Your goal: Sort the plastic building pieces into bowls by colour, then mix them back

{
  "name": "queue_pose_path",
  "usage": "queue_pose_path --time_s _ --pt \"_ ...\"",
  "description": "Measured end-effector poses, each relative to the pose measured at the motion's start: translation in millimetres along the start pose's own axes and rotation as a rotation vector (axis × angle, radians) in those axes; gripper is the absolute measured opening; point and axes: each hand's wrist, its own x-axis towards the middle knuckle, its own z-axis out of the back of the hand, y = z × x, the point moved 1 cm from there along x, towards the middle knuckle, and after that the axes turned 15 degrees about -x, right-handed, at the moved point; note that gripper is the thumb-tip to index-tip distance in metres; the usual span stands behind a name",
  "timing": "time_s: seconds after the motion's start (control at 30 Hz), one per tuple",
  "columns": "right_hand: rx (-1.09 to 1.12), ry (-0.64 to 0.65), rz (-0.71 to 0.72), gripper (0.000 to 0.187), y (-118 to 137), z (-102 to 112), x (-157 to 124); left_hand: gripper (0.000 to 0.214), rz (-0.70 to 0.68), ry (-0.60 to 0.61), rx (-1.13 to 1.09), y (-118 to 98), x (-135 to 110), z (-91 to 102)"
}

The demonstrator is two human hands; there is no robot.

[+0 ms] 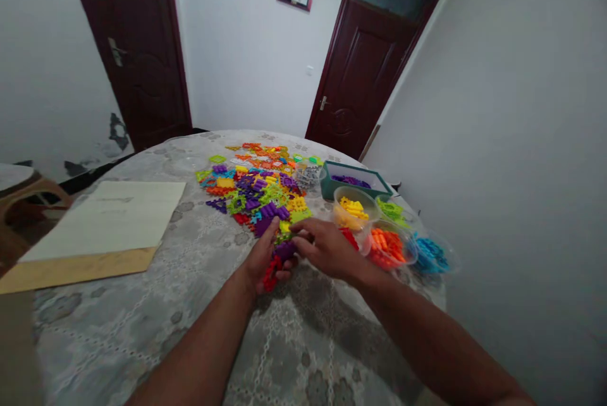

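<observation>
My left hand is closed around a few plastic building pieces at the near edge of the pile. Among them are a red piece and a purple piece. My right hand reaches in from the right, its fingertips bent against the purple piece; whether it grips that piece or another small one is hidden by the fingers. Just beyond both hands spreads a heap of interlocking plastic pieces in purple, green, yellow, orange, red and blue.
To the right stand clear bowls of yellow pieces, orange pieces, blue pieces and green pieces. Behind them is a green box with purple pieces. A pale board lies left on the patterned tablecloth.
</observation>
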Motion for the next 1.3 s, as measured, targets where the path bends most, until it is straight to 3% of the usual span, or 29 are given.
queue_pose_path --time_s 0.13,0.27,0.4,0.57,0.7,0.77,0.93,1.03,1.13,1.2,1.3 --pt "-0.015 -0.015 0.069 0.023 18 -13 -7 0.054 -0.011 -0.042 0.082 1 0 0.6" --pt "0.147 -0.053 -0.084 0.017 4 -14 -10 0.054 0.030 -0.034 0.123 3 -1 -2.1" --pt "0.181 -0.185 -0.226 0.015 -21 -1 -25 0.046 0.050 0.003 0.077 1 0 -2.4" --pt "-0.164 -0.393 -0.273 0.017 -88 44 -50 0.030 0.007 -0.018 0.031 -2 2 3.8" --pt "-0.589 -0.349 -0.385 0.019 -162 78 -57 0.032 -0.048 -0.048 0.127 0 4 6.7" --pt "-0.681 -0.329 -0.460 0.021 -192 90 -56 0.041 -0.085 -0.054 0.191 1 5 7.4" --pt "-0.743 -0.278 -0.559 0.023 -230 103 -51 0.052 -0.179 -0.060 0.365 1 6 8.6" --pt "-0.755 -0.239 -0.570 0.025 -230 101 -51 0.052 -0.212 -0.083 0.383 2 6 8.2" --pt "-0.742 -0.265 -0.506 0.029 -208 93 -52 0.048 -0.250 -0.099 0.375 3 7 8.0" --pt "-0.660 -0.306 -0.371 0.025 -178 84 -52 0.047 -0.258 -0.102 0.377 5 9 8.0" --pt "-0.432 -0.296 -0.135 0.019 -114 67 -52 0.047 -0.266 -0.103 0.392 6 9 7.2"
